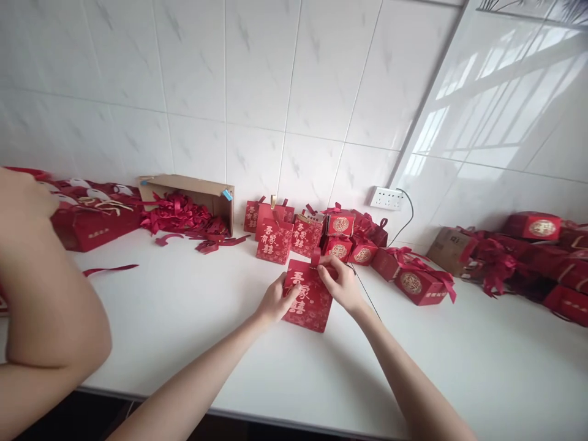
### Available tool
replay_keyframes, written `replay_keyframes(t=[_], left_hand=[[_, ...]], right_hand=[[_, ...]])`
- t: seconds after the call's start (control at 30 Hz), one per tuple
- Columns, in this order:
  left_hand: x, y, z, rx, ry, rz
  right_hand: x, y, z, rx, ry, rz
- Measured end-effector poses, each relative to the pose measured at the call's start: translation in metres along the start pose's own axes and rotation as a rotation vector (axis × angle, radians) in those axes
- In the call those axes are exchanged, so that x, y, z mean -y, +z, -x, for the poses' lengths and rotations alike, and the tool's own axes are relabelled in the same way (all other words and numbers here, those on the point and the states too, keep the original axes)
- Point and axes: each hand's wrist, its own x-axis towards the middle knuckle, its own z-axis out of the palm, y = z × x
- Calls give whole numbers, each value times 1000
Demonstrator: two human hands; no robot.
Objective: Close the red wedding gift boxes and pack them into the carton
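A flat-fronted red gift box (316,312) with pale Chinese characters stands upright just above the white table, or on it; I cannot tell which. My left hand (277,298) grips its left side, the thumb lying across the front. At the top right edge, my right hand (339,278) pinches the box beside a short dark red ribbon loop (316,256). The right fingertips are partly hidden behind the top edge. Just behind stand similar red gift boxes (274,240) with ribbon loops on top.
Hexagonal red boxes (420,285) with bows are piled at right. An open cardboard box (188,182) spills red ribbons at back left, beside a red carton (98,226). Another person's arm (50,294) reaches in at left. A power strip (386,198) with a cable is at the wall.
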Motion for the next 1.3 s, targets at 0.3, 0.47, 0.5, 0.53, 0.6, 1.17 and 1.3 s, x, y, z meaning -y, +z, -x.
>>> replay_keyframes(t=[0.3,0.47,0.5,0.53,0.6,1.17,1.3], left_hand=[[-39,4,-35,-177,319,-25],[-35,8,-23,-231,348,73],[-35,7,-20,-218,360,84],[-36,5,-17,-205,377,84],[-41,2,-15,-190,417,59],[-43,2,-11,-230,514,-21],[-48,-1,-11,-196,468,6]], right_hand=[[1,8,16,-105,53,-97],[6,6,23,-98,36,-151],[9,6,24,-95,39,-170],[12,6,26,-91,52,-193],[18,5,28,-83,116,-241],[25,6,27,-101,257,-301],[26,7,27,-93,271,-302]])
